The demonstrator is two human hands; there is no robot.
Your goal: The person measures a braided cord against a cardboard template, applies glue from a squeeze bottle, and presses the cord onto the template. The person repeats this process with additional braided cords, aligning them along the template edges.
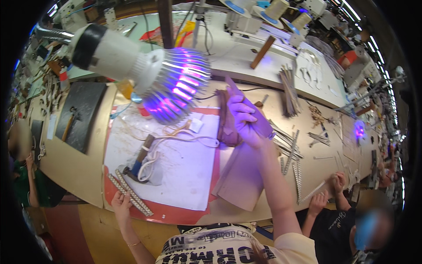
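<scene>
Right hand (244, 119): raised above the bench, fingers closed around a thin flat panel (263, 126), which stands tilted on edge. Its true colour cannot be told, since lamp light turns both panel and hand violet. Held up like this, probably to keep it clear of the bench and in the light.

Left hand (121, 201): low at the near corner of the white sheet (184, 176), fingertips on two studded strips (135, 196) lying side by side — cannot tell whether it pinches them or only steadies them. The sheet lies over a red mat (187, 215), presumably as a clean work surface.

Around: hammer (144, 152) and pale straps (180, 137) on the sheet; brown bundle (227, 127) just left of the right hand; brown sheets (241, 180) partly beneath the right forearm; loose strips (291, 152) to the right, near a co-worker's hands (318, 203).

In the way: the big lamp (176, 81) hides the sheet's far edge — hammer and straps also crowd the space between the hands.
</scene>
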